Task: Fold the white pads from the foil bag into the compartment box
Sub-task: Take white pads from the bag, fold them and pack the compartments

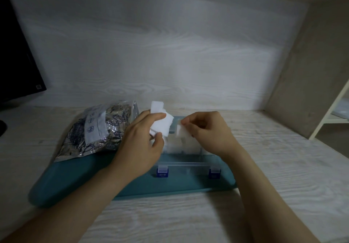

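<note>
A dark flat monitor point(18, 53) stands at the far ten o'clock of the scene, on a pale wood-grain desk point(283, 167). Nearer, a crinkled silver foil bag with a white printed label point(94, 129) lies at nine o'clock of the clear plastic compartment box with blue latches point(188, 165), its near end resting on the teal rectangular mat point(75, 176) that also carries the box. The left hand point(139, 144) is over the box's ten o'clock corner, thumb and fingers curled round a loose bunch of white square pads point(160, 121) that stick up above the knuckles toward twelve o'clock. More white pads point(175, 147) sit inside the box between the two hands; which compartment they fill cannot be told through the blur. The right hand point(207, 131) is over the box's two o'clock side, its thumb and fingertips pinching a single small white pad point(181, 132) just above those already in the box. The two blue latches lie along the box's six o'clock edge. At three o'clock, well apart, stands a cream shelf frame point(330, 118).
</note>
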A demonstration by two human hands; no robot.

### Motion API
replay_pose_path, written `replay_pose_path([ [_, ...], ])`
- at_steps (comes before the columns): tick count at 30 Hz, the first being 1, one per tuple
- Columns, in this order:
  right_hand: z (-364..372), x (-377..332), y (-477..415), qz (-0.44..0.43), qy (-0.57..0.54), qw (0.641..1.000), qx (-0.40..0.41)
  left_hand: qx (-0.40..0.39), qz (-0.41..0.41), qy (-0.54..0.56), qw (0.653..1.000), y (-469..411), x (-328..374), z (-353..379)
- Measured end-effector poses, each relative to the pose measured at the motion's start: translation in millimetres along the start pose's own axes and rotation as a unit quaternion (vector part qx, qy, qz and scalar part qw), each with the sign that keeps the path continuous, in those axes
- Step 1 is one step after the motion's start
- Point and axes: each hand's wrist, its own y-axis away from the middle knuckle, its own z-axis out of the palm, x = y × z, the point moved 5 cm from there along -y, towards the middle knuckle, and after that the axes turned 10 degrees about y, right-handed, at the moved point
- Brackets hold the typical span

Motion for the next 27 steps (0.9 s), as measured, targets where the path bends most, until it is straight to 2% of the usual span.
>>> replay_pose_path([
  [4,20,-10,2,-0.048,0.085,0.995,-0.007,0.006,-0.011,-0.006,1.000,0,-3,0],
  [13,29,-16,4,-0.051,0.158,0.984,-0.070,0.003,-0.010,-0.020,1.000,1,-3,2],
  [20,28,-16,2,-0.046,0.189,0.979,-0.059,-0.002,-0.028,-0.051,0.998,1,-5,2],
  [27,38,-18,9,-0.051,0.298,0.948,-0.097,-0.018,-0.026,-0.061,0.998,0,-7,4],
])
